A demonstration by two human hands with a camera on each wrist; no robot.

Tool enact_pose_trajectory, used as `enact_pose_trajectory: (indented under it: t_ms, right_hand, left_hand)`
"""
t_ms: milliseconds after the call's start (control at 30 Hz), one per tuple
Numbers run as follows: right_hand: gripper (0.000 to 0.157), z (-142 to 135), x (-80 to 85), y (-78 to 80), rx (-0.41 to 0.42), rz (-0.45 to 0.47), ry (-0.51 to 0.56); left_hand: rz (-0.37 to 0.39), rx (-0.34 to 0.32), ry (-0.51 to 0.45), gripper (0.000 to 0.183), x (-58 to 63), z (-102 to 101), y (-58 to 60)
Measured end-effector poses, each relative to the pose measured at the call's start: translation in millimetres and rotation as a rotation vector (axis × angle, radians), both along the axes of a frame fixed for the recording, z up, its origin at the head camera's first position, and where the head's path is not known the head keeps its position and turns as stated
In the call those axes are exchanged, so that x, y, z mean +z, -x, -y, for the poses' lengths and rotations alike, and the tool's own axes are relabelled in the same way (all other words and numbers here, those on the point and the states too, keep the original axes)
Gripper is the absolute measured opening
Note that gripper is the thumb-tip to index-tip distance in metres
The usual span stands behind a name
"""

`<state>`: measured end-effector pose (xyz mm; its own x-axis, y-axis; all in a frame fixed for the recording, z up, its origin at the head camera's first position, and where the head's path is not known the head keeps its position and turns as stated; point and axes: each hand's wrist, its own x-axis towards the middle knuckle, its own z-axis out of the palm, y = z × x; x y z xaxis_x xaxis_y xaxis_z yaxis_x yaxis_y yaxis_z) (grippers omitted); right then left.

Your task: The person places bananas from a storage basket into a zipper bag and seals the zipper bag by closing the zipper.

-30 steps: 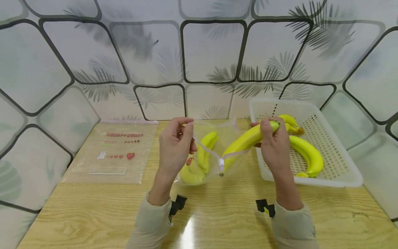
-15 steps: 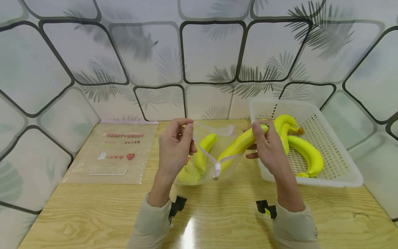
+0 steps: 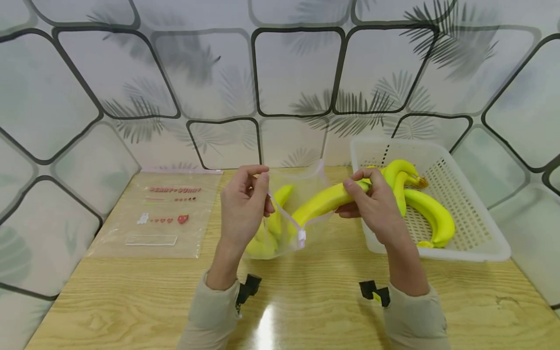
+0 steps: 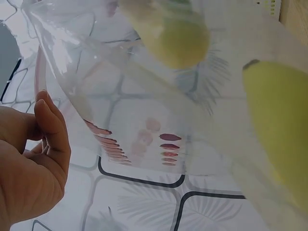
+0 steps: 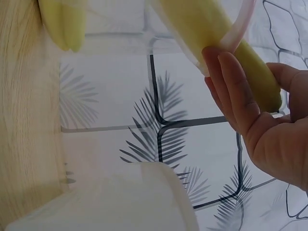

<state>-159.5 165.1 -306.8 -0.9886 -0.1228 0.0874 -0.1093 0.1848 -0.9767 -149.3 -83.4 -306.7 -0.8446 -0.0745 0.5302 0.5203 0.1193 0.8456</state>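
Note:
My left hand (image 3: 244,209) pinches the pink zip edge of a clear plastic zipper bag (image 3: 312,248), holding its mouth apart. Between the thumb and fingers of my right hand (image 3: 374,204) is the upper end of a yellow banana (image 3: 321,201). The banana slants down to the left, its lower part inside the bag mouth. Other bananas (image 3: 262,243) lie at the bag's bottom left, seen through the plastic. In the right wrist view, the pink zip edge (image 5: 239,26) crosses the held banana near my fingertips. The white zip slider (image 3: 302,237) hangs at the near side of the mouth.
A white perforated basket (image 3: 477,233) at the right holds several bananas (image 3: 430,218). A second clear zipper bag (image 3: 109,243) with red print lies flat at the left of the wooden table (image 3: 315,301). Patterned cloth walls (image 3: 302,73) surround the back and sides.
The right hand has moved left and slightly down, pushing the banana deeper into the bag. The slider has shifted left. My left hand has stayed nearly in place.

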Motion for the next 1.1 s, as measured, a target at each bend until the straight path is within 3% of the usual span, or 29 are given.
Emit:
enact_pose_trajectory:
  t_ms: [367, 600, 933, 1100]
  right_hand:
    - [0.048, 5.7, -0.5, 0.8, 0.005, 0.027, -0.001]
    - [0.046, 6.5, -0.9, 0.8, 0.022, 0.031, -0.022]
    - [0.034, 2.9, -6.2, 2.4, 0.110, -0.019, -0.203]
    - [0.032, 3.4, -8.3, 1.5, 0.108, -0.049, -0.275]
  left_hand:
    - [-0.018, -0.004, 0.002, 0.018, 0.1, -0.7, -0.7]
    - [-0.006, 0.009, 0.001, 0.017, 0.0, -1.8, -0.5]
    - [-0.017, 0.017, -0.011, 0.018, 0.4, -0.3, -0.3]
    - [-0.012, 0.020, -0.018, 0.018, 0.6, 0.6, -0.4]
